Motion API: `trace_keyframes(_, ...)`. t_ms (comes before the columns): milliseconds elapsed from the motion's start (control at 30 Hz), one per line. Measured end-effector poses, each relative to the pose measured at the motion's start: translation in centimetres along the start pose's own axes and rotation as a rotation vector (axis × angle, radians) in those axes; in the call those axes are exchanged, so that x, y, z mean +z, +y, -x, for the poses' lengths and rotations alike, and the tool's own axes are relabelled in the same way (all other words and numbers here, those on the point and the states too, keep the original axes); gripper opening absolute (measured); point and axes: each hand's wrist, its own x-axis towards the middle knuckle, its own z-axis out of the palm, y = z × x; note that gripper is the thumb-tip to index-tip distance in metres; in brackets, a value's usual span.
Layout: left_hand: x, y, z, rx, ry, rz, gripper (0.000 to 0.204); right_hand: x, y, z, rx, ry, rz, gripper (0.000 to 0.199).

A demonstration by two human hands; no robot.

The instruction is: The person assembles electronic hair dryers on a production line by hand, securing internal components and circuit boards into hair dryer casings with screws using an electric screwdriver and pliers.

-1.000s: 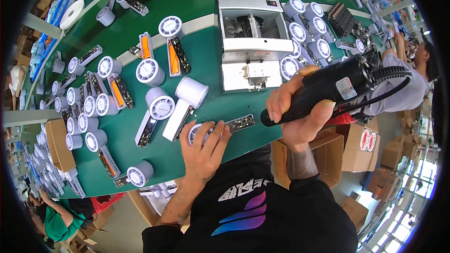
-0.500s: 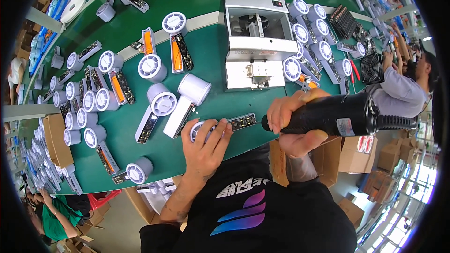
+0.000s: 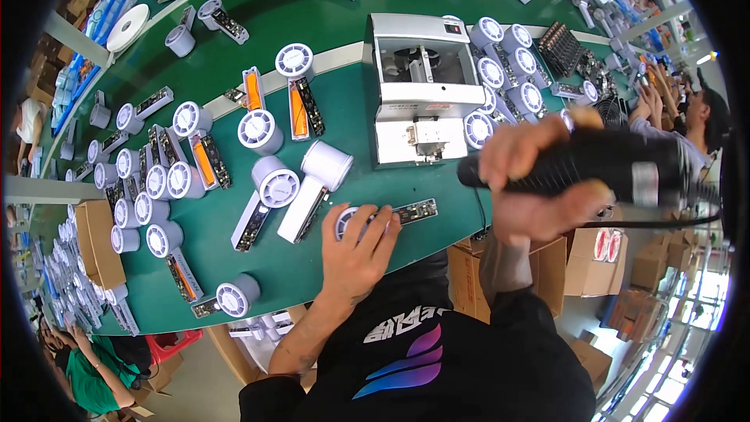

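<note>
My left hand (image 3: 355,254) lies over the round head of a pale lavender handheld fan, its fingers curled around it. The fan's handle, with a bare circuit board (image 3: 418,211), points right along the bench edge. Held up over the front edge of the bench, my right hand (image 3: 539,180) is wrapped round a thick black electric screwdriver (image 3: 625,168) with a cable at its rear. Motion blurs this hand and tool. The screwdriver's narrow end is apart from the fan. Just left of my left hand lie two more handheld fans (image 3: 275,187) (image 3: 326,164).
A silver-grey bench machine (image 3: 426,94) stands ahead on the green bench (image 3: 375,266). Several opened fans (image 3: 187,180) crowd the left, others (image 3: 490,70) the right. A cardboard box (image 3: 101,242) stands far left. Co-workers (image 3: 691,121) sit at right and lower left.
My right hand has moved right with the screwdriver, away from the fan under my left hand. The left hand stays on that fan. The whole view has shifted slightly.
</note>
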Motion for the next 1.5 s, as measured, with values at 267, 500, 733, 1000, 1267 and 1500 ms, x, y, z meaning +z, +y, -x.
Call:
trace_keyframes(267, -0.4, 0.1, -0.7, -0.135, 0.061, 0.102, 0.046, 1.7, 3.0, -2.2, -0.054, -0.124, 0.297, 0.064)
trace_keyframes(500, 0.8, -0.1, 0.9, -0.334, 0.138, 0.425, 0.073, 1.5, 1.8, 1.6, 0.172, -0.056, 0.142, 0.073)
trace_keyframes(733, 1.2, -0.4, 1.4, -0.339, 0.145, 0.447, 0.077, 3.1, 2.3, 3.3, 0.278, -0.092, 0.065, 0.078)
trace_keyframes(1000, 1.2, -0.5, 1.5, -0.316, 0.15, 0.433, 0.079, 3.0, 3.5, 4.5, 0.245, -0.149, 0.098, 0.072)
trace_keyframes(1267, 1.4, -0.6, 1.2, -0.263, 0.177, 0.433, 0.084, 2.6, 3.6, 5.0, 0.27, -0.149, 0.115, 0.072)
trace_keyframes(1500, 1.8, -0.5, 1.9, -0.278, 0.163, 0.431, 0.088, -0.6, -0.6, 1.4, -0.017, 0.051, -0.171, 0.065)
